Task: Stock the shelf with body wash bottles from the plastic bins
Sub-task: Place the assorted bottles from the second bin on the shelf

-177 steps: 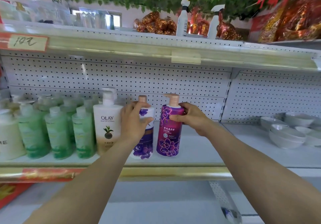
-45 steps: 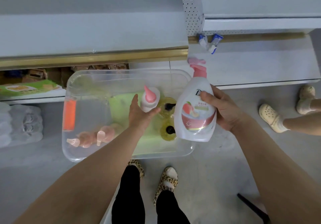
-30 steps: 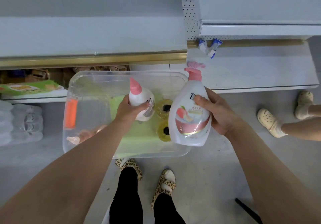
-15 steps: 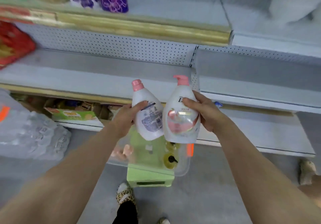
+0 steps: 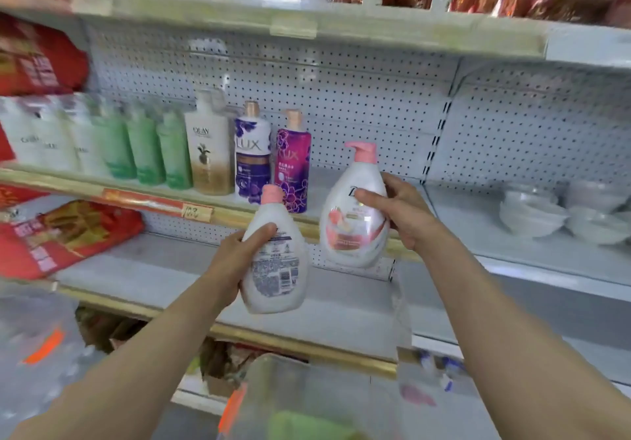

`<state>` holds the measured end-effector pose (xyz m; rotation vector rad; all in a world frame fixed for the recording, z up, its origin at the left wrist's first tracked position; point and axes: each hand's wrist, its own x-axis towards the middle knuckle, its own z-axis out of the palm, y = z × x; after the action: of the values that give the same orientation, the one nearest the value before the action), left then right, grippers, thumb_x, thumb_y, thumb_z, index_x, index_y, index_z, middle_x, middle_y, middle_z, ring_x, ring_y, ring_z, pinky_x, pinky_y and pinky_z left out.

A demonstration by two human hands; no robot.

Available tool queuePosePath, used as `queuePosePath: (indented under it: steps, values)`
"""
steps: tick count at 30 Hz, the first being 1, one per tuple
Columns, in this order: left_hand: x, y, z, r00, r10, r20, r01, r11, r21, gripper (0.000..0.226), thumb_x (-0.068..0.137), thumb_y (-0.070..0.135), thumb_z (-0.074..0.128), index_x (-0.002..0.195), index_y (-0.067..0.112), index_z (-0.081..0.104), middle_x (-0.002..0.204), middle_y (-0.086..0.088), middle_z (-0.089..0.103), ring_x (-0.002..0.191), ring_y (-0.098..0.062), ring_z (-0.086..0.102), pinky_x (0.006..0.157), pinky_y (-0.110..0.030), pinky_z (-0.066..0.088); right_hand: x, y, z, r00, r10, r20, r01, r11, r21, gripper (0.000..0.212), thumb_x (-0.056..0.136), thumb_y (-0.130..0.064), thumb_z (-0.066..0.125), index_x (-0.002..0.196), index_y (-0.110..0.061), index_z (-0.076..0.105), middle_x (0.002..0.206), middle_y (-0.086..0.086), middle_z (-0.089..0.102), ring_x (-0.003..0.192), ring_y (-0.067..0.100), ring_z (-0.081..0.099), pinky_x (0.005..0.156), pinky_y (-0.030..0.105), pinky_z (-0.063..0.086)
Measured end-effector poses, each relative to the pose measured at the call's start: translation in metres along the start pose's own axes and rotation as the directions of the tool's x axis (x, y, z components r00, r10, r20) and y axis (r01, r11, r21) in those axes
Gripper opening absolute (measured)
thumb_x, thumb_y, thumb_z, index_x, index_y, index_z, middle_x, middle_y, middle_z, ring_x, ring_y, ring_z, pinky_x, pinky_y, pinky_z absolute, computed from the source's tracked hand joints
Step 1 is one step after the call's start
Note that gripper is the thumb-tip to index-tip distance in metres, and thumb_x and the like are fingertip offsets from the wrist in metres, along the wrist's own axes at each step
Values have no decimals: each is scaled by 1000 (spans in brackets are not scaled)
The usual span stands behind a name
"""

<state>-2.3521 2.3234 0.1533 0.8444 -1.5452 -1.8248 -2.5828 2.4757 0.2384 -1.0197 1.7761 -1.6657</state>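
Note:
My left hand [image 5: 235, 262] grips a white body wash bottle with a pink cap [image 5: 276, 262], its back label facing me, in front of the lower shelf. My right hand [image 5: 399, 212] holds a second white bottle with a pink pump [image 5: 353, 214], raised to the level of the middle shelf [image 5: 345, 188]. On that shelf stand two purple Lux bottles [image 5: 293, 163], a white and gold Olay bottle [image 5: 207, 152] and green bottles [image 5: 143, 145] in a row to the left. The clear plastic bin [image 5: 307, 402] lies below, at the bottom edge.
White bowls [image 5: 560, 210] are stacked on the middle shelf at the right. Red packages [image 5: 61, 234] lie on the lower shelf at the left. The middle shelf has bare room right of the Lux bottles. A top shelf [image 5: 307, 22] runs overhead.
I lifted both bottles out of the bin and raised them toward the shelves. My view swung up from the floor to the middle shelf.

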Motion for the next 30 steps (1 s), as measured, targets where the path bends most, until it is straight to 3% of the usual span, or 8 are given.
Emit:
queuePosePath:
  steps: [4, 9, 14, 21, 26, 30]
  values:
    - [38, 20, -17, 999, 33, 14, -33, 999, 5, 61, 67, 48, 81, 109, 6, 68, 93, -13, 76, 84, -32, 74, 76, -42, 58, 51, -6, 9, 994, -48, -93, 45, 998, -34, 56, 69, -21, 89, 119, -28, 65, 109, -1, 73, 94, 21, 73, 75, 35, 58]
    - [82, 32, -25, 998, 39, 45, -40, 999, 15, 54, 62, 47, 78, 103, 13, 69, 89, -8, 77, 83, -29, 75, 80, -45, 59, 104, 13, 23, 985, -59, -163, 48, 996, -72, 66, 68, -17, 90, 125, -28, 60, 113, -3, 69, 98, 17, 70, 71, 27, 54]
    - [113, 38, -28, 994, 31, 109, -34, 999, 21, 40, 76, 37, 80, 105, 12, 68, 88, -6, 77, 79, -24, 75, 74, -38, 58, 141, 32, 32, 979, -72, -190, 54, 994, -97, 68, 66, -15, 90, 126, -28, 61, 114, -2, 69, 100, 17, 69, 77, 32, 57]
    - [130, 33, -24, 990, 16, 142, -15, 1000, -10, 72, 52, 52, 81, 109, 12, 67, 93, -8, 77, 85, -27, 75, 77, -40, 58, 167, 55, 26, 983, -66, -173, 60, 997, -42, 69, 70, -9, 88, 130, -24, 59, 115, 2, 71, 101, 19, 71, 84, 37, 59]
    - [126, 30, -10, 998, 24, 66, -22, 999, -33, 65, 60, 47, 82, 110, 10, 66, 93, -9, 77, 85, -27, 75, 76, -40, 58, 185, 52, 21, 996, -51, -71, 40, 989, -140, 72, 75, -19, 86, 138, -30, 52, 119, -6, 69, 105, 13, 68, 89, 35, 57]
    - [116, 34, 8, 999, 32, 9, -31, 999, -37, 54, 71, 41, 82, 110, 8, 65, 92, -10, 77, 84, -28, 75, 79, -44, 59, 190, 50, 17, 1000, -26, -16, 21, 971, -239, 79, 70, -38, 86, 139, -36, 48, 120, -9, 69, 107, 12, 68, 98, 43, 54]
